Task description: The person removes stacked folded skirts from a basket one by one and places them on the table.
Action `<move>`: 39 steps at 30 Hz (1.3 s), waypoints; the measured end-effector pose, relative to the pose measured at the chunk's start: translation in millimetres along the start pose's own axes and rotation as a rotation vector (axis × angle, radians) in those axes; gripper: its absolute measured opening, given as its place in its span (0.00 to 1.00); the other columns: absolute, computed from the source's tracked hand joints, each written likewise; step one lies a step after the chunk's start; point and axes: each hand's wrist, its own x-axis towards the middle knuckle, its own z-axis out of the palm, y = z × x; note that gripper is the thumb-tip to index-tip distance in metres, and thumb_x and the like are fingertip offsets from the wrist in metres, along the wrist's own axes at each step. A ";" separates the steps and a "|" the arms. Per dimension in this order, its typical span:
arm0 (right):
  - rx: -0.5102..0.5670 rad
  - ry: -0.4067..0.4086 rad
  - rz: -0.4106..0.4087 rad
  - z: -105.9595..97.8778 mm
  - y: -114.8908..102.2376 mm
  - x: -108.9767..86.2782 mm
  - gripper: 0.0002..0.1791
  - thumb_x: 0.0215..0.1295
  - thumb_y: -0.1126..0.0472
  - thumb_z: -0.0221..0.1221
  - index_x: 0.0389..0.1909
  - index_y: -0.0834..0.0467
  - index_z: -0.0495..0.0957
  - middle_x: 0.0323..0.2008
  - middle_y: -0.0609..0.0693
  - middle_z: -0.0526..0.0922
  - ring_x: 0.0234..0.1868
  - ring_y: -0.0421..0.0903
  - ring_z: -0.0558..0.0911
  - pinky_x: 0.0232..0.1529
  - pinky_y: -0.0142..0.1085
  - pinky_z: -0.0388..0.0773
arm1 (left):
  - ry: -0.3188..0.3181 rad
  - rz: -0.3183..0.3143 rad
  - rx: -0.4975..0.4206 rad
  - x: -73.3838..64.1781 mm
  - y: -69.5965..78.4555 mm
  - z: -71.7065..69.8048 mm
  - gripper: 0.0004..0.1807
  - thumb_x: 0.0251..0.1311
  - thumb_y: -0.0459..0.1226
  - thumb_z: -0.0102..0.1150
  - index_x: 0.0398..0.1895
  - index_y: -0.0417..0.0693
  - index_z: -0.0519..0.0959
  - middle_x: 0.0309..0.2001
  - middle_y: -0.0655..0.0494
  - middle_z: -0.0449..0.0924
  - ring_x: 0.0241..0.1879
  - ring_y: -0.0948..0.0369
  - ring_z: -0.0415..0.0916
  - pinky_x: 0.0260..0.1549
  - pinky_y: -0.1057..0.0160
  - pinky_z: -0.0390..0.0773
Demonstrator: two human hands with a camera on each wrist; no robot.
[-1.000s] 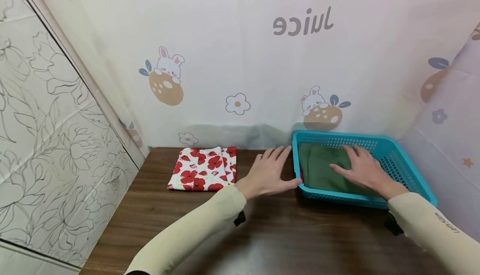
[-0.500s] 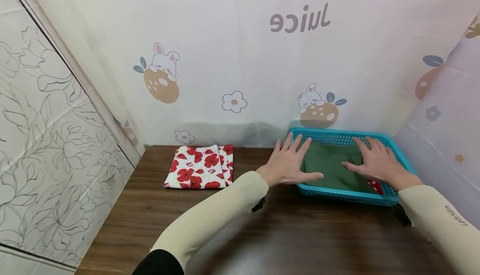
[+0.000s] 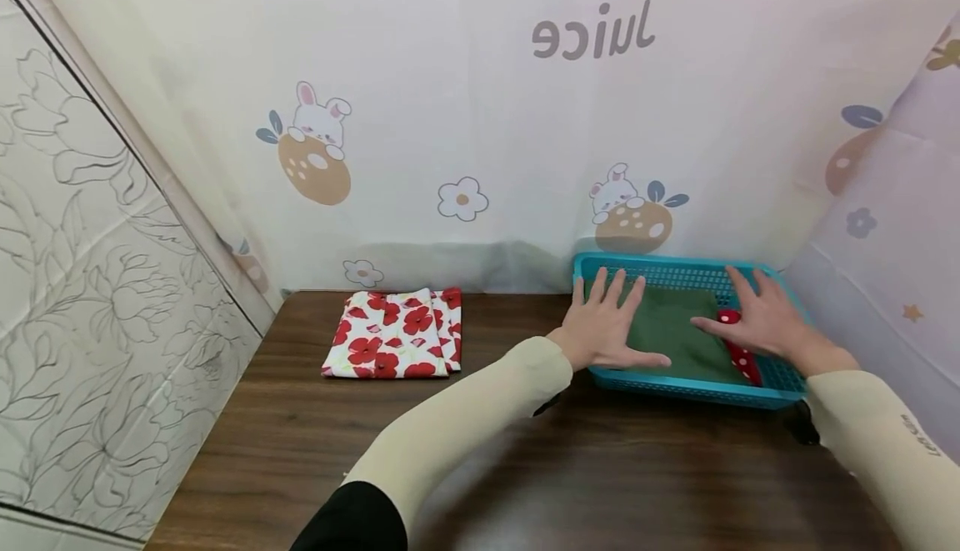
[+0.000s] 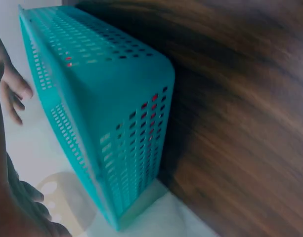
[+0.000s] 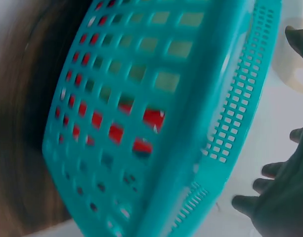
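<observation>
Two hands (image 3: 606, 330) (image 3: 768, 326), green cloth (image 3: 678, 330) between, apparently below them.

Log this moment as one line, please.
teal basket: green cloth, white-dotted red cloth inside | left hand, right hand: spread above basket | red-flowered cloth: folded, on wooden table

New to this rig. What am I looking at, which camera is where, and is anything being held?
No robot here: you see a person's left hand and right hand. The wide picture comes from a camera worn on the head; the two tilted close-ups, each showing a basket side, come from cameras on the wrists. On the brown table sit a folded floral cloth and a turquoise basket containing green cloth and red, white-dotted fabric. Both hands spread over the basket, gripping nothing.
</observation>
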 end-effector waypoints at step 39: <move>0.285 -0.367 0.103 44.2 20.8 -11.2 0.65 0.70 0.37 0.60 0.72 0.85 0.32 0.67 0.90 0.48 0.64 0.85 0.59 0.60 0.74 0.66 | -0.116 -0.572 -1.159 7.1 40.2 13.9 0.56 0.62 0.60 0.65 0.85 0.58 0.43 0.84 0.51 0.36 0.83 0.49 0.40 0.74 0.45 0.62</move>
